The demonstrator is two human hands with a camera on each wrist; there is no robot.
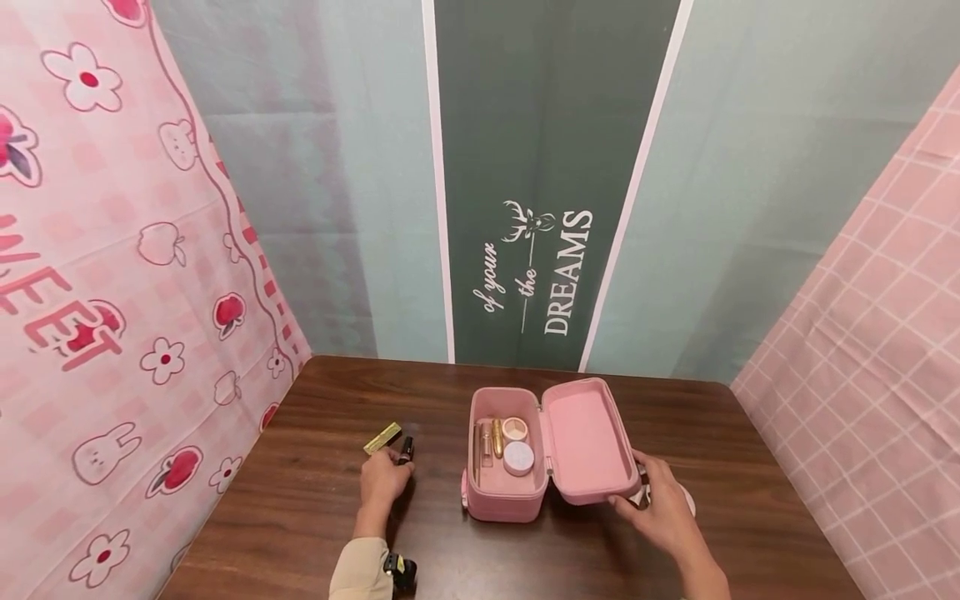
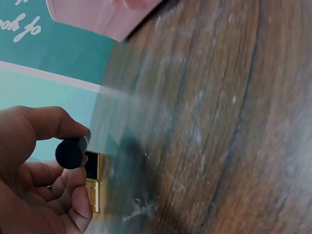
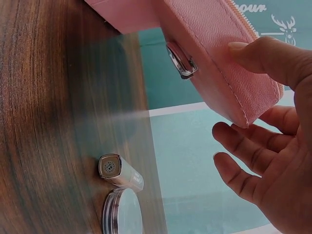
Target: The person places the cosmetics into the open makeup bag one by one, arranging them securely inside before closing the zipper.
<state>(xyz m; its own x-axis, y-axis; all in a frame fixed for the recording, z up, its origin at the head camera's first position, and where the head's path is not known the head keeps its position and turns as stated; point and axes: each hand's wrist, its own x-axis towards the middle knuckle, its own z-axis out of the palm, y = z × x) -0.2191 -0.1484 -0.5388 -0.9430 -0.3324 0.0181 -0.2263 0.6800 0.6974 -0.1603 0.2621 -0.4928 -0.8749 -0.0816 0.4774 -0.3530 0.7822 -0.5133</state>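
My left hand (image 1: 384, 482) pinches a small black cosmetic tube (image 1: 406, 451) between thumb and fingers, left of the pink makeup case. In the left wrist view the dark round end of the tube (image 2: 69, 154) faces the camera. Just beyond that hand lies a slim gold-coloured item (image 1: 382, 437). The pink makeup case (image 1: 504, 507) stands with its lid (image 1: 588, 442) swung out to the right. My right hand (image 1: 663, 504) holds the lid's outer corner, thumb on one side and fingers behind. Inside the case are gold tubes (image 1: 497, 438) and round compacts (image 1: 518, 458).
Under the right hand, a square-ended tube (image 3: 119, 170) and a round jar (image 3: 123, 212) stand on the wooden table (image 1: 300, 500). Fabric backdrops surround the table: a green one (image 1: 555, 125) behind, pink ones at both sides.
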